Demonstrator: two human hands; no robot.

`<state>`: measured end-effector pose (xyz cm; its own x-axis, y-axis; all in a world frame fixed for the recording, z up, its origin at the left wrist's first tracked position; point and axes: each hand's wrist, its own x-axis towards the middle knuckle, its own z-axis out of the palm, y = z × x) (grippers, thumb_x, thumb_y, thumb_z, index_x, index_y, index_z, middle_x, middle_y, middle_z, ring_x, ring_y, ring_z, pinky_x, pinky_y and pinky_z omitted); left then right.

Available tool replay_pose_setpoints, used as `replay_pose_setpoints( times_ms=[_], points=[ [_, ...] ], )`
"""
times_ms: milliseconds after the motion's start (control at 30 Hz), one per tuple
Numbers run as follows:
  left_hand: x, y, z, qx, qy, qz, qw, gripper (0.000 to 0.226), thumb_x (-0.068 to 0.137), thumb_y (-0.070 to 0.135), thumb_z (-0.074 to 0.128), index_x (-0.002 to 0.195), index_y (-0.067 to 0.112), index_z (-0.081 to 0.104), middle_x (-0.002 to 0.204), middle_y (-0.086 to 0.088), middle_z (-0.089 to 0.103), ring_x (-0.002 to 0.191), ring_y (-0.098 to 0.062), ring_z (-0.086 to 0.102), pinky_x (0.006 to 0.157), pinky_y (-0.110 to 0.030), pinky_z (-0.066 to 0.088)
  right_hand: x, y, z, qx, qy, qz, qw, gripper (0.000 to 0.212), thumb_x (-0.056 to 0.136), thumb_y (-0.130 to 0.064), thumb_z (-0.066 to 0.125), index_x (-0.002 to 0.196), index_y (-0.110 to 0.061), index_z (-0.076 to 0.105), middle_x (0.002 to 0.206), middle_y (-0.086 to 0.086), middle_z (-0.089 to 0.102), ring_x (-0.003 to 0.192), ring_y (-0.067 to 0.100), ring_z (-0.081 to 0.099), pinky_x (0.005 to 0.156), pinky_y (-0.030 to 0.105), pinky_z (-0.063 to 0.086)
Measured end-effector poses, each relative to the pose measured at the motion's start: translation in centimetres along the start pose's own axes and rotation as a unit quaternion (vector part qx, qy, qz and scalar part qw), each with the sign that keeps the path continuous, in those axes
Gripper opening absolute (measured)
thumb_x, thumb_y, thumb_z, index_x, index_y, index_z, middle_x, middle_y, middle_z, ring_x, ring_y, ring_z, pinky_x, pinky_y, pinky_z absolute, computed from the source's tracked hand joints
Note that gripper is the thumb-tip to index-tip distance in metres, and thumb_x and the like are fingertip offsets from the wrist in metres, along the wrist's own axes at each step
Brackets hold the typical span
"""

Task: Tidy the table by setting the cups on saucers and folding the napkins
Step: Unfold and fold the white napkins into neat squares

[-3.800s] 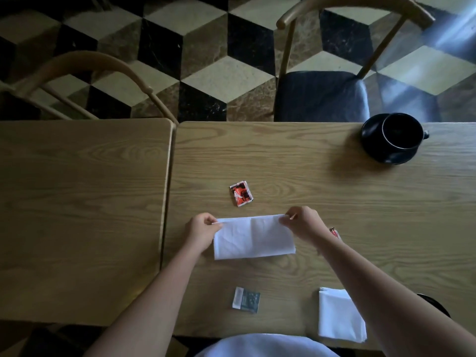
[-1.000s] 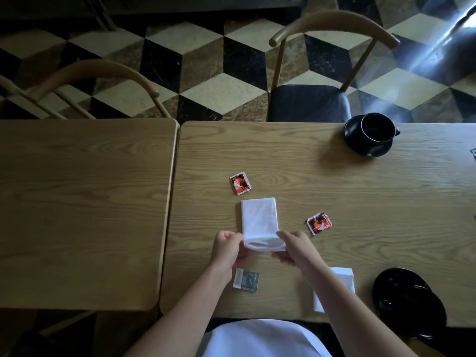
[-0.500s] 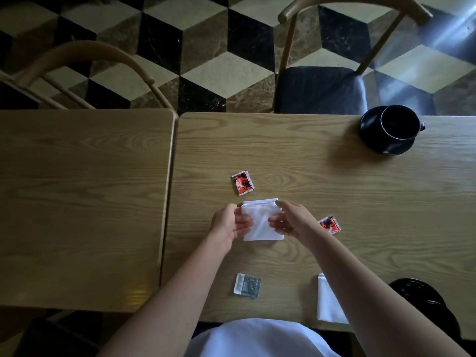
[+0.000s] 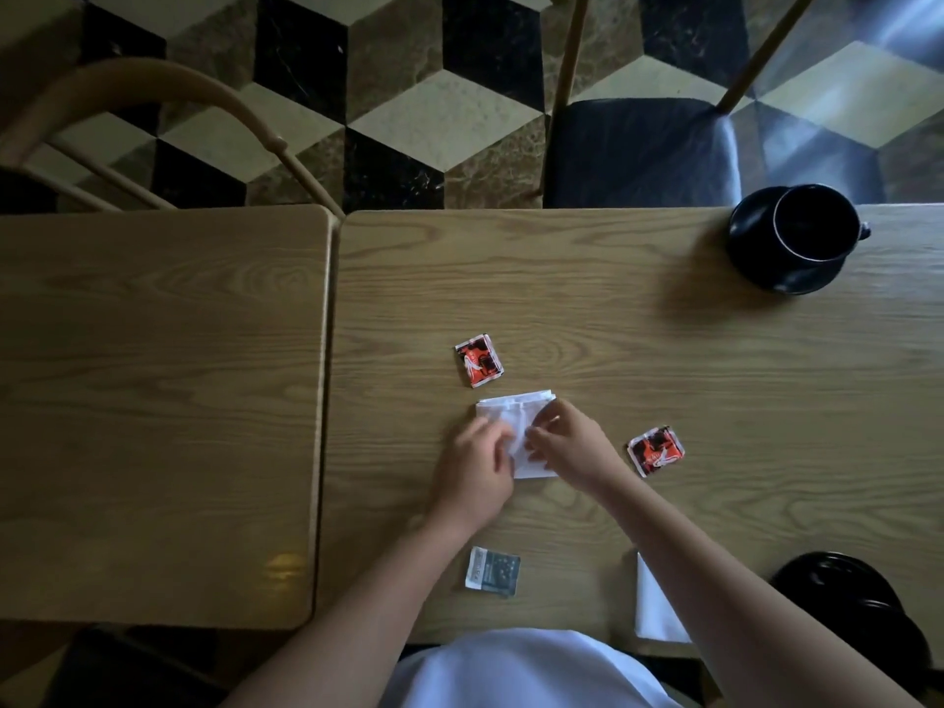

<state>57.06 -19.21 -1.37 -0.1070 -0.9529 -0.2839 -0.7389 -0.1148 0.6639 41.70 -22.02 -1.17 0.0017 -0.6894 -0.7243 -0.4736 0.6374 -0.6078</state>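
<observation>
- Plainly mid-fold: the left hand point(image 4: 472, 465) and right hand point(image 4: 564, 444) both rest on the white napkin point(image 4: 516, 408), fingers curled at its centre, seemingly pinching a layer, though blur hides the grip
- Next move likely needs the fold pressed flat and edges aligned
- Beyond the napkin lies a red packet point(image 4: 479, 360); far right of it, a black cup point(image 4: 812, 222) already sits on its saucer point(image 4: 766, 275)
</observation>
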Motion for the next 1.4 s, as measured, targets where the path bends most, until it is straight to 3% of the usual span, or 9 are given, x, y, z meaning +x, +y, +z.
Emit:
replay_pose_setpoints(
  times_ms=[100,200,400,700,800,900,1067,1167,1400],
  points=[
    [-0.7,0.2,0.1,0.126,-0.095,0.061,0.986,0.012,0.088,0.015,0.056,0.100,0.015,0.060,0.101,-0.002,0.059,0.101,-0.021,0.053,0.076,-0.037,0.047,-1.4,0.8,0.7,-0.301,-0.004,-0.108,0.947,0.021,0.087,-0.025,0.060,0.105,-0.018,0.051,0.097,0.003,0.070,0.086,0.033,0.068,0.067,0.037,0.051],
    [0.9,0.8,0.1,0.180,-0.162,0.032,0.970,0.022,0.093,0.018,0.056,0.114,0.012,0.054,0.117,-0.006,0.058,0.114,-0.025,0.052,0.091,-0.034,0.040,-0.8,1.1,1.1,-0.404,-0.011,-0.154,0.901,0.025,0.089,-0.024,0.062,0.106,-0.015,0.047,0.108,0.007,0.067,0.096,0.036,0.067,0.066,0.038,0.045],
    [4.4,1.6,0.5,0.288,-0.221,-0.049,0.930,0.046,0.087,0.006,0.064,0.127,0.007,0.040,0.135,-0.015,0.049,0.125,-0.031,0.052,0.100,-0.037,0.041,2.6,1.3,0.0,-0.403,-0.075,-0.153,0.899,0.051,0.075,-0.014,0.077,0.116,-0.011,0.046,0.116,0.014,0.067,0.099,0.038,0.069,0.069,0.040,0.050],
    [4.6,1.2,1.4,0.325,-0.224,-0.029,0.918,0.046,0.088,0.009,0.061,0.128,0.006,0.037,0.134,-0.016,0.045,0.121,-0.032,0.052,0.099,-0.038,0.043,3.8,3.5,0.1,-0.360,-0.060,-0.233,0.901,0.045,0.070,-0.016,0.082,0.098,-0.012,0.047,0.115,0.009,0.063,0.089,0.036,0.067,0.060,0.034,0.040],
    [3.6,0.9,0.9,0.250,-0.188,-0.063,0.948,0.051,0.082,0.014,0.069,0.125,0.009,0.041,0.132,-0.012,0.047,0.121,-0.031,0.051,0.097,-0.037,0.042,2.0,4.0,0.0,-0.305,-0.005,-0.194,0.932,0.045,0.071,-0.025,0.081,0.095,-0.015,0.045,0.104,0.007,0.059,0.090,0.031,0.060,0.064,0.033,0.039],
    [1.6,0.0,0.2,0.049,-0.014,-0.225,0.973,0.044,0.078,0.018,0.072,0.112,0.006,0.047,0.120,-0.015,0.055,0.113,-0.035,0.054,0.092,-0.043,0.046,-0.1,5.8,0.5,-0.173,0.172,-0.079,0.967,0.045,0.072,-0.036,0.081,0.092,-0.018,0.045,0.094,-0.002,0.051,0.087,0.021,0.050,0.068,0.032,0.036],
    [-0.1,0.8,0.4,-0.295,0.003,-0.459,0.838,0.050,0.082,0.017,0.073,0.119,-0.011,0.055,0.111,-0.025,0.065,0.097,-0.034,0.067,0.074,-0.042,0.055,-1.4,4.9,1.6,0.002,0.117,0.117,0.986,0.036,0.071,-0.039,0.081,0.078,-0.011,0.058,0.069,0.000,0.059,0.065,0.020,0.055,0.057,0.028,0.039],
    [-0.5,1.5,-0.5,-0.332,-0.051,-0.446,0.830,0.015,0.087,0.016,0.070,0.091,0.004,0.061,0.071,-0.008,0.054,0.053,-0.015,0.045,0.044,-0.020,0.032,-2.6,3.1,1.1,0.073,0.049,0.168,0.982,0.028,0.062,-0.030,0.082,0.064,-0.010,0.063,0.051,0.002,0.052,0.037,0.015,0.044,0.035,0.015,0.029],
    [-2.0,7.5,-2.8,-0.471,-0.127,-0.338,0.805,0.008,0.086,0.003,0.066,0.082,0.009,0.062,0.074,-0.011,0.061,0.058,-0.021,0.056,0.044,-0.021,0.044,-10.4,1.5,-4.2,0.268,0.063,0.051,0.960,0.017,0.066,-0.013,0.075,0.054,-0.014,0.062,0.057,0.010,0.052,0.051,0.020,0.043,0.052,0.030,0.027]
  ],
)
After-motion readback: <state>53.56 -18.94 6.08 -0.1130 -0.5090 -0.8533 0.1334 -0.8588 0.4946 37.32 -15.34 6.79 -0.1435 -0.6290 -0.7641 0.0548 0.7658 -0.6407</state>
